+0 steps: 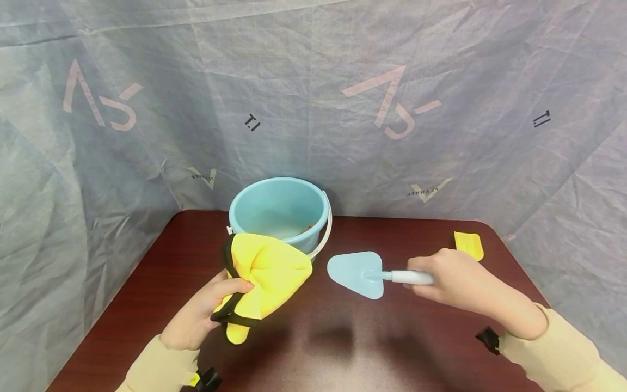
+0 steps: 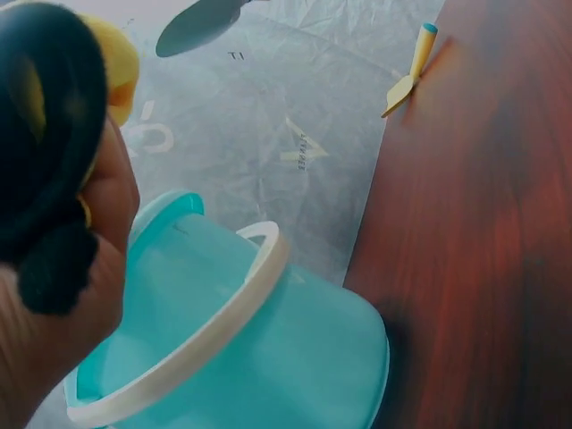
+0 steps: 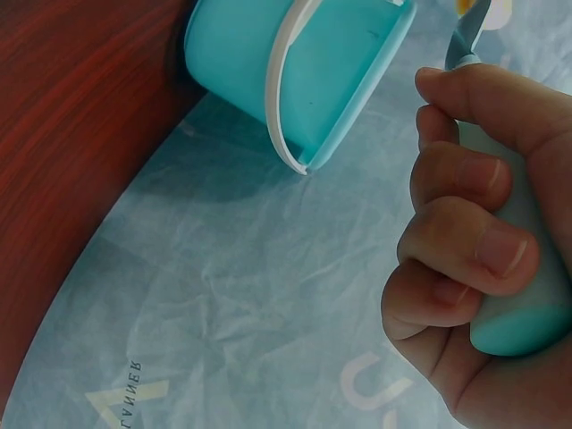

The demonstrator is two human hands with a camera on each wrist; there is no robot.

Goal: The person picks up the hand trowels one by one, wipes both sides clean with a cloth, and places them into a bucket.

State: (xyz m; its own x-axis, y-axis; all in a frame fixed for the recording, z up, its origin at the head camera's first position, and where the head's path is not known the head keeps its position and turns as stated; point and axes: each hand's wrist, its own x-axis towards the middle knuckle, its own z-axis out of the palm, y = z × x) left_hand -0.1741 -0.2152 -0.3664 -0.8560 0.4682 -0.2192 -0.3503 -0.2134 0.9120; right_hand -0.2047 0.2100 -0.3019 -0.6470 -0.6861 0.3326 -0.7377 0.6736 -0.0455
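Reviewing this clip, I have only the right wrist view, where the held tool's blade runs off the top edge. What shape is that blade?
Observer: The head view shows it whole: the light-blue trowel has a broad blade that tapers to a rounded tip.
Operator: And the left hand, what is it doing?
Observer: It grips a yellow cloth item with black bands.
Operator: Besides the bucket, does anything else rest on the table?
Observer: Yes, a yellow hand shovel lies near the right edge, beyond the right hand.
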